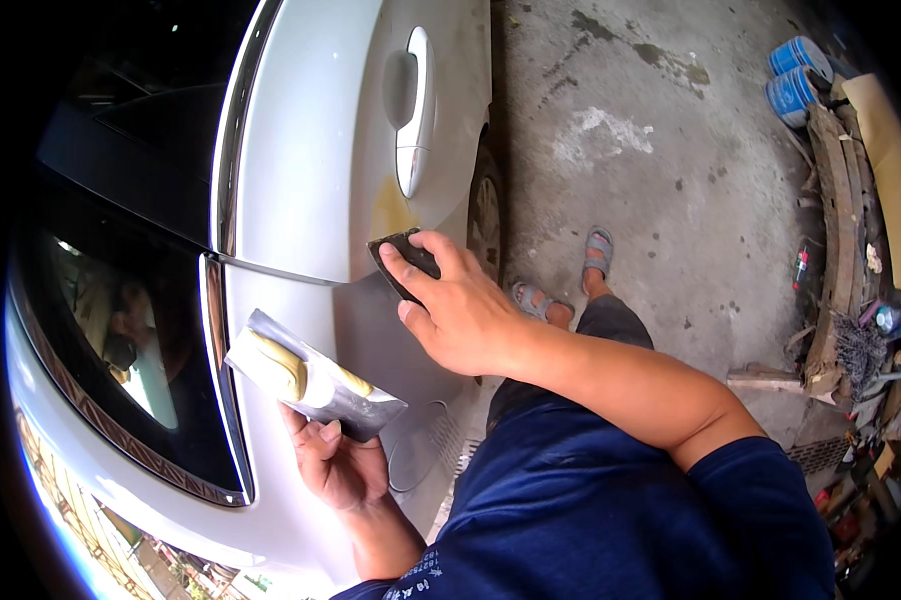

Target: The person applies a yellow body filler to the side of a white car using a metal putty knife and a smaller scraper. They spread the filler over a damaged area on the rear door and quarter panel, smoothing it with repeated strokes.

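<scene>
My right hand grips a small black spreader, its edge against the silver car door. Just beyond it, a smear of yellow putty lies on the door below the handle. Below and to the left, my left hand pinches a flat metal putty plate from underneath, thumb near its lower edge. A thick ridge of yellowish putty sits on the plate, with a smaller streak beside it. The plate is tilted and held in front of the car's rear side panel.
A dark side window with chrome trim is on the left. The round fuel flap lies beside my left wrist. My sandaled feet stand on the concrete floor. Blue cans, worn boards and clutter line the right side.
</scene>
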The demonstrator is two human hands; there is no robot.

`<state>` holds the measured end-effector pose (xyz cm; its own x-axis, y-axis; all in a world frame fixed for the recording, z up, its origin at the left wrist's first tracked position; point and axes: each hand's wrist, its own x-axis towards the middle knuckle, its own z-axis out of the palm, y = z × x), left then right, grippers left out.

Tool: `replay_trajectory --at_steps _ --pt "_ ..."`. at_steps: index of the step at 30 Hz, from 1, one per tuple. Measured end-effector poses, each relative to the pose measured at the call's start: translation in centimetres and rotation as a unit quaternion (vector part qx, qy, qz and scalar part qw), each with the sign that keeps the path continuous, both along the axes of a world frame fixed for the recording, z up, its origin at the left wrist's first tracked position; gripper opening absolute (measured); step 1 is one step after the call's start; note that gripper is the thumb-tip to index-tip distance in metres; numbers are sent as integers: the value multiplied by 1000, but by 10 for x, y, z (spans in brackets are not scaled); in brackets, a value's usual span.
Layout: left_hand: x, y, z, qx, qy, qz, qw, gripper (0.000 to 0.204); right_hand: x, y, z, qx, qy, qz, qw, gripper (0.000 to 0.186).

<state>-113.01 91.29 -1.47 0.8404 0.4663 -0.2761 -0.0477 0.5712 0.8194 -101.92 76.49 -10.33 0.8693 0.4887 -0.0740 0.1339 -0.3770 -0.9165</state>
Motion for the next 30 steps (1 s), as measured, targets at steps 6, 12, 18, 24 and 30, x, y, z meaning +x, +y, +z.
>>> replay_trajectory --at_steps 6,12,18,24,30 --pt "6 -3 1 11 2 -10 1000 78 -18 -4 -7 24 -15 7 1000 55" --pt "12 -14 2 -18 20 -48 998 71 -8 -53 20 331 105 117 931 55" --pt "23 -22 11 43 4 -33 999 70 -20 -66 -14 177 -22 98 979 42" --pt "26 -25 7 119 21 -23 992 67 -11 -73 27 123 -154 27 980 44" --pt "24 -24 -4 199 -5 -59 978 64 -21 -56 29 77 -202 76 973 42"
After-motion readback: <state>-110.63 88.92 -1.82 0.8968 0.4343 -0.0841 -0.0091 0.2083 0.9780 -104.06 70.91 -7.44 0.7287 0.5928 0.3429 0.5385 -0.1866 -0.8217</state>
